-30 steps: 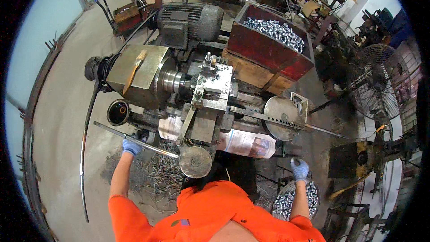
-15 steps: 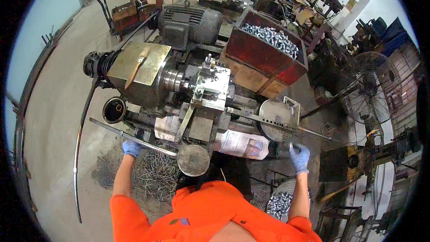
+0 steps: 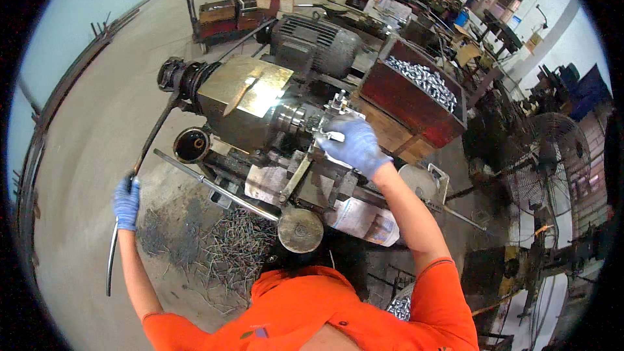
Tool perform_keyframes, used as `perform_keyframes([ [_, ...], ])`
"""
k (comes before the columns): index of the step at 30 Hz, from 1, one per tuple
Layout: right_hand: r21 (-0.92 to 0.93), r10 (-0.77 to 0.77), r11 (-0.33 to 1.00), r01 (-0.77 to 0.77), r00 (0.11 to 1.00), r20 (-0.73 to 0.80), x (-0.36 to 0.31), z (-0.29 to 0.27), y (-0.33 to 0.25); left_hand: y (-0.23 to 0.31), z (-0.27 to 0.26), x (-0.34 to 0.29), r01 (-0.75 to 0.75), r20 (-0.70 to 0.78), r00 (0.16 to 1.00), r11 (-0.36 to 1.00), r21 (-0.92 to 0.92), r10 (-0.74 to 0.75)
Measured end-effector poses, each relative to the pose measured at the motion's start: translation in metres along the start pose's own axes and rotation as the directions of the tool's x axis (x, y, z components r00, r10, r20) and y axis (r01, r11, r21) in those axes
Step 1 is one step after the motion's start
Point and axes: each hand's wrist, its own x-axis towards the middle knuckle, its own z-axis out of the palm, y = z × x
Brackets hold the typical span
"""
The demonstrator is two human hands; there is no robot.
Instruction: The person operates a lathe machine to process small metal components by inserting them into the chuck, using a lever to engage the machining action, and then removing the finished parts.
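A lathe-like machine stands in front of me, with a brass-coloured cover plate (image 3: 250,84) over its headstock and a round metal spindle nose (image 3: 289,119) facing right. My left hand (image 3: 127,203), in a blue glove, is wrapped around a long dark lever (image 3: 155,131) that slants down at the machine's left. My right hand (image 3: 356,146), gloved too, reaches over the tool slide just right of the spindle. Its fingers are closed on a small silvery metal piece (image 3: 335,136), which they partly cover. A shiny handle bar (image 3: 221,188) runs to a round metal pad (image 3: 300,230) near my body.
Behind the slide, a red box (image 3: 409,101) holds many small silvery parts (image 3: 424,81). A motor (image 3: 312,42) sits behind the headstock. Metal scraps (image 3: 237,247) cover the floor below the machine. A large fan (image 3: 546,156) stands at the right.
My left hand has moved left from under the handle bar onto the long lever. My right hand has gone from the lower right up to the spindle. The view has shifted.
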Motion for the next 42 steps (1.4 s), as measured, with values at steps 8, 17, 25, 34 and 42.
perform_keyframes([
  [8,-0.237,0.114,0.971,-0.018,0.909,0.401,0.06,0.057,-0.018,-0.01,-0.024,-0.045,0.275,-0.151,0.961,0.79,0.548,-0.23],
  [17,-0.204,0.121,0.978,-0.043,0.915,0.386,0.056,0.067,-0.013,0.11,-0.005,-0.102,0.334,-0.116,0.941,0.826,0.455,-0.316],
  [25,-0.209,0.165,0.971,-0.117,0.958,0.233,0.048,0.053,-0.005,0.108,-0.001,-0.092,0.267,-0.055,0.961,0.85,0.455,-0.272],
  [34,-0.298,0.167,0.924,-0.239,0.954,-0.247,0.008,-0.09,0.084,0.144,-0.009,-0.061,-0.232,-0.07,0.951,0.846,0.479,0.3],
  [42,-0.075,0.11,0.985,-0.156,0.899,-0.424,-0.065,-0.077,0.03,0.291,0.052,0.032,-0.45,-0.277,0.845,0.888,0.093,0.457],
])
